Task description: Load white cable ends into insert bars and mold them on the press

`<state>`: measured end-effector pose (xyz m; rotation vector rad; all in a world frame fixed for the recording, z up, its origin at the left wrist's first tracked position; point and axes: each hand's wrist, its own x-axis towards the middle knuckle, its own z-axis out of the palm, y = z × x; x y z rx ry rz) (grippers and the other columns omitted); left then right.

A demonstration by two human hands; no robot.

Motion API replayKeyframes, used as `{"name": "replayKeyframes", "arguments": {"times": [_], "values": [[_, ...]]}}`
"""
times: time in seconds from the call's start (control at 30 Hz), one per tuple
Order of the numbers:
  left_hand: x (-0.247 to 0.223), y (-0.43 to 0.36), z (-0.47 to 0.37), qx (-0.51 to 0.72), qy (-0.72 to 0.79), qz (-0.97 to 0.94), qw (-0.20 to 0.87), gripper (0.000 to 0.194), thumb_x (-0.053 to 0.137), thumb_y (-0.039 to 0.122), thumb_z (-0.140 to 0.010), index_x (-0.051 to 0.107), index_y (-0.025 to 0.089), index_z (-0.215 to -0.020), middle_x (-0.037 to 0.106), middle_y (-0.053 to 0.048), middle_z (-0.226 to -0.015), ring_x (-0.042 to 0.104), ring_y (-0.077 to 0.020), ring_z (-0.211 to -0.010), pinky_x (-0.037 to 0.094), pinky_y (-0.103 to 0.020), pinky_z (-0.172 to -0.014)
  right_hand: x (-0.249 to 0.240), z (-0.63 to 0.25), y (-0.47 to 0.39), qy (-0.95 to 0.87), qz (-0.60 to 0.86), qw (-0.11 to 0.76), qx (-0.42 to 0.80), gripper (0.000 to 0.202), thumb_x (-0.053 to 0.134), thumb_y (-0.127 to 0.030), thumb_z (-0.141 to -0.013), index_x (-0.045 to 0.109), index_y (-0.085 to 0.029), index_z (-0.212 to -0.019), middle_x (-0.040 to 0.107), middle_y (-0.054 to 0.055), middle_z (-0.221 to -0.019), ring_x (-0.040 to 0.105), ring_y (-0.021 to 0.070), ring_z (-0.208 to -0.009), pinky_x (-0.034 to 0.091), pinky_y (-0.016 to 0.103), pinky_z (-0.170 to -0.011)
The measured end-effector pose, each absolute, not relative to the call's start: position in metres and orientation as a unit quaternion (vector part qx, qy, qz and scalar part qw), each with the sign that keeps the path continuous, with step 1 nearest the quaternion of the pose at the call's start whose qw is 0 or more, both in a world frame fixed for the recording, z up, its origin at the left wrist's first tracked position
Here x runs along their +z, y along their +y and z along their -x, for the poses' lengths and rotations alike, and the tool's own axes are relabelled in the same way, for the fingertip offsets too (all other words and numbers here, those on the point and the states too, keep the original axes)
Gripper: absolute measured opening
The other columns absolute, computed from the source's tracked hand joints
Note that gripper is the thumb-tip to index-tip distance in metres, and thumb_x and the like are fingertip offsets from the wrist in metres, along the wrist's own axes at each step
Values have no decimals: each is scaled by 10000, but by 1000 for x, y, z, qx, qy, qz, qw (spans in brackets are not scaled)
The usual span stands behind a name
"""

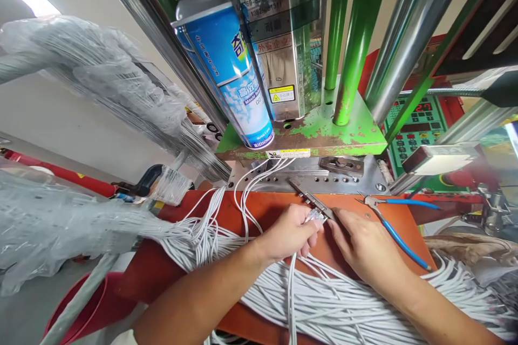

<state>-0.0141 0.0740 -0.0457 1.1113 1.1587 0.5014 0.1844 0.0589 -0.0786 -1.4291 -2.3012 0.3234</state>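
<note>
Okay, head view: left hand (289, 232) pinches small clear pieces (316, 216) against a metal bar (312, 200); right hand (364, 248) fingers grasp the bar's near end. Bar's above orange table (273, 204), white cables (315, 296) below, pliers (394, 234) right.

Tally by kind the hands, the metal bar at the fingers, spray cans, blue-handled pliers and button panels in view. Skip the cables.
Hands: 2 (left hand, right hand)
Metal bar: 1
Spray can: 1
Blue-handled pliers: 1
Button panel: 1
Total: 6
</note>
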Motion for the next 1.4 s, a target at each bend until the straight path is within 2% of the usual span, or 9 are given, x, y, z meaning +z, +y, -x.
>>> {"name": "replayKeyframes", "arguments": {"times": [0.13,0.23,0.3,0.5,0.6,0.77,0.87,1.07,1.4], "values": [[-46,74,13,244,511,-463,682,293,652,428,-849,595,140,-837,590,11,-582,517,-88,-378,381,-169,-352,-75,-185,61,-812,514,219,168,297,388,-374,-1078,574,-221,-903,684,27,-782,655,201,-688,400,323,-654],[-45,78,16,226,477,-437,728,422,670,547,-832,585,139,-895,638,-25,-636,597,-127,-437,445,-198,-394,-72,-187,62,-781,528,264,206,303,403,-402,-1083,637,-217,-1026,719,50,-884,675,210,-765,442,325,-703],[-46,81,19,223,479,-440,726,448,675,580,-819,565,147,-861,638,-26,-633,579,-122,-419,422,-193,-380,-72,-189,61,-778,525,273,211,318,403,-415,-1087,648,-212,-1094,729,67,-952,685,219,-818,455,330,-724],[-50,87,21,209,505,-448,707,311,600,450,-884,546,164,-773,564,15,-514,437,-75,-334,318,-161,-345,-77,-192,58,-817,496,230,183,331,353,-409,-1100,593,-216,-980,688,46,-871,650,211,-769,424,334,-709],[-49,87,20,195,518,-458,695,266,565,398,-899,542,167,-770,568,10,-513,438,-80,-319,311,-163,-333,-78,-192,58,-835,489,220,125,322,347,-398,-1100,594,-208,-1020,667,37,-836,639,218,-727,390,343,-664],[-48,85,17,190,511,-474,691,332,567,479,-911,551,161,-817,622,-26,-586,559,-124,-382,350,-178,-352,-75,-194,60,-838,470,208,182,330,355,-398,-1100,616,-213,-1020,691,38,-856,660,208,-753,432,341,-691],[-49,86,20,201,498,-498,681,404,565,558,-919,562,159,-856,637,-30,-629,587,-133,-425,400,-201,-393,-74,-194,61,-826,478,227,195,329,377,-399,-1091,649,-215,-1078,733,62,-954,689,212,-815,479,342,-727],[-54,93,35,324,550,-583,502,401,462,503,-1013,594,157,-858,485,53,-517,439,-77,-454,346,-186,-489,-75,-195,63,-792,531,273,126,344,402,-408,-1077,671,-213,-1166,759,65,-1056,728,244,-878,516,359,-724],[-62,96,31,241,556,-519,603,347,455,454,-994,540,179,-800,488,55,-455,321,-64,-321,261,-174,-363,-74,-193,61,-824,479,249,170,320,385,-392,-1094,635,-214,-1185,747,64,-1057,711,213,-838,490,339,-727]]}}
